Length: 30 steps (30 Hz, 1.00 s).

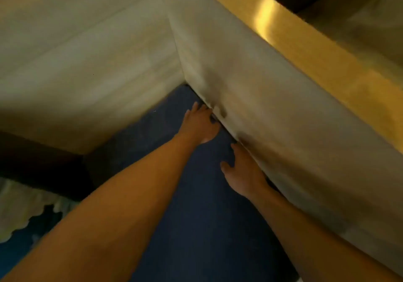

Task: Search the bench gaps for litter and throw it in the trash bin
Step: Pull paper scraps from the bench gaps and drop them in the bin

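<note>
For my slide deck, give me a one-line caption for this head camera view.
Both hands, left hand and right hand, probe the gap between blue seat cushion and beige backrest.

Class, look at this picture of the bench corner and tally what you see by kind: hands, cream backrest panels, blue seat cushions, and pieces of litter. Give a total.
Hands: 2 (left hand, right hand)
Cream backrest panels: 2 (left panel, right panel)
Blue seat cushions: 1 (seat cushion)
Litter pieces: 0 visible
Total: 5

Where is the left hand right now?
In the head view, the left hand lies centre frame on the blue seat cushion, fingertips at the gap under the beige backrest.
</note>
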Each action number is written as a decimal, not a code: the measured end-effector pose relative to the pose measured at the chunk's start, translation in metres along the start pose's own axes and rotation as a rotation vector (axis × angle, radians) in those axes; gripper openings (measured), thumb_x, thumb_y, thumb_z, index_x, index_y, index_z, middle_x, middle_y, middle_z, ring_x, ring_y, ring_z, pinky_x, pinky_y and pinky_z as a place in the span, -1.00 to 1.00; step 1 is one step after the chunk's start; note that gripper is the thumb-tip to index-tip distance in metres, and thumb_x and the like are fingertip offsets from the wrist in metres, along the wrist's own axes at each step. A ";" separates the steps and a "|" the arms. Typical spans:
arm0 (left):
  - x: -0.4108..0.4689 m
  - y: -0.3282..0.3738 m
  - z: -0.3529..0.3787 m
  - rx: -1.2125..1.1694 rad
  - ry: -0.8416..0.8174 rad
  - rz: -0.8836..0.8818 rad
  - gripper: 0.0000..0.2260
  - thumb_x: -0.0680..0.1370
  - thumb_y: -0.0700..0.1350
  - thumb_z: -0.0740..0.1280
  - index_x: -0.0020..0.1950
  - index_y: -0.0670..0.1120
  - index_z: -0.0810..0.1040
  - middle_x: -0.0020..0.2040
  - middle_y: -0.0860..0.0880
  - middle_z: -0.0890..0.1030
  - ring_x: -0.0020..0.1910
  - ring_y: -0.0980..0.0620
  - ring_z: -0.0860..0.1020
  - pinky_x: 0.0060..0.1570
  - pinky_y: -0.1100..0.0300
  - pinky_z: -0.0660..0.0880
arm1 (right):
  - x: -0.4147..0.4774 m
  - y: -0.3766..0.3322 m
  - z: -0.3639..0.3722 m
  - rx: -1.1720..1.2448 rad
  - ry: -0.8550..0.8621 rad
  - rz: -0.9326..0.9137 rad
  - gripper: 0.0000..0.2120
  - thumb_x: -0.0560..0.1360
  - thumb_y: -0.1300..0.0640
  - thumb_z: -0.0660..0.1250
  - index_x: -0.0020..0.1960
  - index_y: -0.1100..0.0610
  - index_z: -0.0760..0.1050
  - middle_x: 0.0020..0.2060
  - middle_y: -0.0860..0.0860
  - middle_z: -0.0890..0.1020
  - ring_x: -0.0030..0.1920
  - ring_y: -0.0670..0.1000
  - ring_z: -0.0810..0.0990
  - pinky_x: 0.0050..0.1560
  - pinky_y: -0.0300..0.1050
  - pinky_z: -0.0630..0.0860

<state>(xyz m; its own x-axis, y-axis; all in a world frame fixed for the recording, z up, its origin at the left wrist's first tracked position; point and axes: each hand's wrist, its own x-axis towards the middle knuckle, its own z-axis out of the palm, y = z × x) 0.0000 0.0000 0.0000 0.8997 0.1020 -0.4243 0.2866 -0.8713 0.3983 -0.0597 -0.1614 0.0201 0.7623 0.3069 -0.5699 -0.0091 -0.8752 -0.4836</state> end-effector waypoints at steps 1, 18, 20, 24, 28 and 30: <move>0.007 -0.002 0.003 0.024 -0.016 0.021 -0.52 0.60 0.06 0.06 0.51 -0.04 0.16 0.56 -0.07 0.13 0.53 -0.16 -0.01 0.47 -0.16 -0.10 | 0.010 -0.003 0.003 0.005 0.013 -0.032 -0.35 0.54 -0.07 0.19 0.53 0.12 0.04 0.53 0.06 0.12 0.51 0.08 0.12 0.48 -0.06 0.07; 0.044 0.001 0.013 0.446 0.031 -0.080 -0.74 0.54 0.10 0.06 -0.20 0.09 0.50 0.12 0.05 0.57 0.22 -0.06 0.29 0.16 -0.04 0.10 | 0.090 -0.041 0.009 0.241 -0.039 0.018 -0.76 0.49 0.18 0.25 0.13 0.20 0.49 0.04 0.13 0.62 0.08 0.15 0.58 0.10 0.03 0.53; 0.048 0.006 0.015 0.382 0.011 -0.126 -0.78 0.51 0.12 0.06 -0.14 0.13 0.48 0.18 0.06 0.54 0.23 -0.04 0.27 0.13 0.00 0.08 | 0.092 -0.041 0.002 0.324 -0.073 0.064 -0.74 0.51 0.18 0.25 0.17 0.21 0.52 0.12 0.15 0.61 0.14 0.15 0.56 0.09 -0.02 0.49; 0.053 0.004 0.017 0.350 -0.043 -0.155 -0.63 0.48 0.18 0.10 0.24 0.15 0.45 0.34 0.03 0.41 0.30 -0.04 0.21 0.19 0.04 0.05 | 0.096 -0.042 -0.002 0.413 -0.126 0.118 -0.77 0.53 0.18 0.24 0.15 0.15 0.53 0.18 0.09 0.57 0.03 0.00 0.49 -0.01 -0.13 0.33; 0.057 0.003 0.011 0.345 -0.063 -0.138 -0.61 0.49 0.17 0.14 0.27 0.12 0.45 0.37 0.01 0.39 0.32 -0.08 0.18 0.20 -0.01 0.06 | 0.103 -0.046 0.000 0.448 -0.160 0.167 -0.74 0.51 0.18 0.22 0.18 0.13 0.50 0.20 0.06 0.53 0.12 0.03 0.46 0.02 -0.12 0.29; 0.058 0.000 0.009 0.322 -0.066 -0.137 -0.67 0.50 0.13 0.15 0.19 0.10 0.51 0.33 0.01 0.42 0.31 -0.10 0.19 0.21 -0.05 0.07 | 0.107 -0.047 0.001 0.500 -0.222 0.168 -0.66 0.51 0.16 0.23 0.28 0.09 0.43 0.24 -0.03 0.46 0.27 0.05 0.41 0.08 -0.15 0.25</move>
<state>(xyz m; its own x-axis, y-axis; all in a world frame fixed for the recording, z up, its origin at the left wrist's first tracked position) 0.0492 0.0017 -0.0325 0.8340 0.2062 -0.5118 0.2752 -0.9594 0.0619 0.0219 -0.0870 -0.0186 0.5702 0.2969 -0.7660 -0.4646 -0.6524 -0.5988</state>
